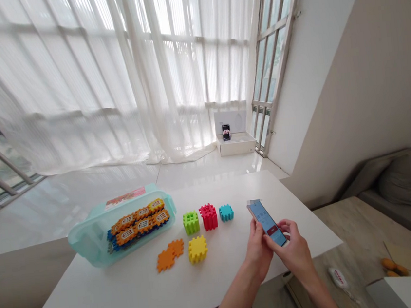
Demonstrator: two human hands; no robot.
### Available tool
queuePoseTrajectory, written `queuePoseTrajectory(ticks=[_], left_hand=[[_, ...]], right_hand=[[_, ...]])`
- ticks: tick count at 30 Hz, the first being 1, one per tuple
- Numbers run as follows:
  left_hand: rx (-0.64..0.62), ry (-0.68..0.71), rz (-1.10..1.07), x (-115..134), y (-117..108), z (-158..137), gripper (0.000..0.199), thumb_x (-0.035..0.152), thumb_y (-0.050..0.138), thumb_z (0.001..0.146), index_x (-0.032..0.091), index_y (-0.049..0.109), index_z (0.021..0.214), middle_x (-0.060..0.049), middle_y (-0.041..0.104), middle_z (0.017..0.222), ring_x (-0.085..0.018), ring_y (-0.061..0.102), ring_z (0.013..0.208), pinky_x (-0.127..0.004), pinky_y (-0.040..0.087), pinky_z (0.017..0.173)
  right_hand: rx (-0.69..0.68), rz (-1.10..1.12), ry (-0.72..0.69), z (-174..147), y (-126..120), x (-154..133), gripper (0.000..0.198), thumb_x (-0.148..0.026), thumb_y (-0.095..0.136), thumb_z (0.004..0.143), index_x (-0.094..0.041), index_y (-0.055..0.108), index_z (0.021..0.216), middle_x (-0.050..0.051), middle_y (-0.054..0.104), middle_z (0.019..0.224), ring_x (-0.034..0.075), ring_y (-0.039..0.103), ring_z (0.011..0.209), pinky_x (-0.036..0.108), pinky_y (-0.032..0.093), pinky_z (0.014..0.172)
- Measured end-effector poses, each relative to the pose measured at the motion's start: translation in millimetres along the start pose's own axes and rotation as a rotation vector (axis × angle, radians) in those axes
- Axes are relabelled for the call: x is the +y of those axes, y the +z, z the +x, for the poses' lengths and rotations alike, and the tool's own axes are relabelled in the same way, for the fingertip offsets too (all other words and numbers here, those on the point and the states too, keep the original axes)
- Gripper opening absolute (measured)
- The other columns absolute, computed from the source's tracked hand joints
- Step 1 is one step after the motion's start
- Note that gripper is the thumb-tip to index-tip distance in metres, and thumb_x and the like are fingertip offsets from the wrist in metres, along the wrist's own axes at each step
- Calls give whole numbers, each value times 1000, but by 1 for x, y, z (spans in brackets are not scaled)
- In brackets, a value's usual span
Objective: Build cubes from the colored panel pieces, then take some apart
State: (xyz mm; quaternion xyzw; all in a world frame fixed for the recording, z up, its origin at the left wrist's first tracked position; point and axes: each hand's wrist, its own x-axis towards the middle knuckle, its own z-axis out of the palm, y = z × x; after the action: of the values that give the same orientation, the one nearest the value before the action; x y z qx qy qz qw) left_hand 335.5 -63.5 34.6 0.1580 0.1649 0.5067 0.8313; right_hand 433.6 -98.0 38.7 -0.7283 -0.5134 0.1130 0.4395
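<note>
Left hand (260,250) and right hand (297,249): fingers curled in, both gripping the lower part of the phone (264,222), screen facing the wearer. Phone held over the right part of the counter (140,298). Blue block (226,213), red block (208,217), green block (191,223), yellow block (198,249), orange pieces (170,255) further left; tub (86,241) at back-left corner.

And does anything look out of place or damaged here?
Nothing looks spilled or damaged. One mild oddity: while the left hand and right hand hold a phone near toy blocks, a second phone stands upright at an open box by the curtain.
</note>
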Motion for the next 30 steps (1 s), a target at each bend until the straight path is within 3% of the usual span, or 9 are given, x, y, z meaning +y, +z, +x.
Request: queuePoseTrajectory(ticks=[5,10,13,16,20,22,25,30], left_hand=[[-104,-24,51,3,-2,8,54,38,75,80,24,44,122,-6,66,101,-23,68,94,-43,49,92],[-78,-70,128,6,-7,15,83,23,84,70,26,33,136,-14,64,117,-26,65,106,-40,49,91],[-97,-107,176,6,1,20,100,20,87,66,32,24,143,-13,61,122,-27,66,106,-43,50,90],[-18,-86,224,-1,17,28,100,23,86,67,36,23,143,-8,63,113,-23,68,98,-40,53,86],[235,-106,211,-21,38,42,90,32,84,69,34,27,138,-4,64,102,-17,69,79,-33,57,74],[339,-146,180,-32,48,48,84,36,83,71,30,28,135,-6,64,102,-16,69,74,-31,57,69],[415,-162,161,-46,59,53,77,38,80,73,27,29,129,-7,64,104,-15,68,68,-28,56,62],[480,-166,152,-51,69,57,69,42,79,73,25,33,122,-6,62,108,-14,67,65,-28,56,61]], right_hand=[[-55,172,39,6,-7,11,63,-58,75,64,-23,49,109,13,70,105,29,69,94,42,55,81],[-234,452,150,11,-24,31,60,-53,79,65,-21,48,107,15,73,105,28,71,93,41,57,82],[-267,458,122,16,-40,37,56,-51,76,71,-20,50,110,16,73,107,28,71,94,42,58,82],[-167,193,-53,20,-55,36,53,-49,69,79,-20,51,120,15,68,118,29,68,102,47,56,89],[13,-363,-481,25,-70,29,62,-40,65,84,-19,44,138,16,54,138,36,50,128,56,45,104],[10,-584,-676,29,-75,26,61,-26,61,87,-17,40,143,17,48,144,36,41,135,56,40,108],[-30,-816,-827,39,-81,23,62,-7,49,88,-14,36,148,15,49,145,34,42,134,54,37,109],[-105,-892,-996,64,-93,22,55,-3,43,91,-11,40,145,15,55,139,29,50,127,47,39,109]])
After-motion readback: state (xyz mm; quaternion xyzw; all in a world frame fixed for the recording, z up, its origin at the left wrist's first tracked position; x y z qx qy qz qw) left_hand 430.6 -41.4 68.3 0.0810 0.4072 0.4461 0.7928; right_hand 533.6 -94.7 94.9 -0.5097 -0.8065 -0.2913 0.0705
